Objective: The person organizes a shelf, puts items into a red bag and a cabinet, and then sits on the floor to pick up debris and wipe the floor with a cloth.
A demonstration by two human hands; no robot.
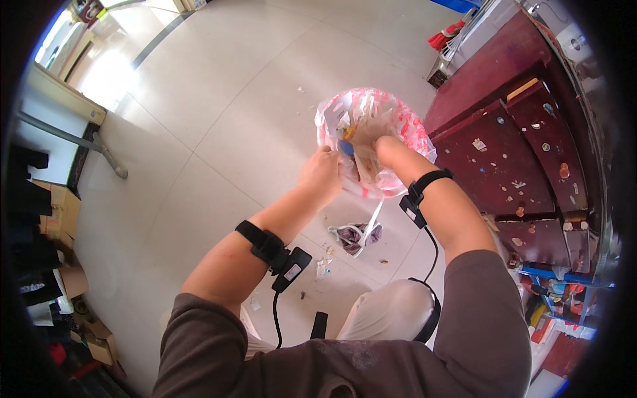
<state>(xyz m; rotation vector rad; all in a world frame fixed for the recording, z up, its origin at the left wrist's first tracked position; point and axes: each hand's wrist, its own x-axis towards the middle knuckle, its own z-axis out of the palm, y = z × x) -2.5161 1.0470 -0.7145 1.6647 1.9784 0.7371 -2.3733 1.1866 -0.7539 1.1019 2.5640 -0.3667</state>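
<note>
A trash bin lined with a thin white and red plastic bag (417,136) stands on the floor in front of me. Crumpled paper, brownish wrapping and a blue piece (346,147) lie inside it. My left hand (323,172) is closed on the bag's near-left rim, its fingertips folded over the edge. Deep in the bag's mouth is my right hand (387,149), its fingers hidden among the rubbish. Below the bin, a crumpled purple-brown thing with white straps (355,237) rests on the tiles.
To the right stands a dark red wooden cabinet (494,159) with worn stickers. A blue rack (564,282) holds mixed goods below it. Small paper scraps (321,268) litter the floor. At left are a grey metal leg (109,156) and cardboard boxes (61,212).
</note>
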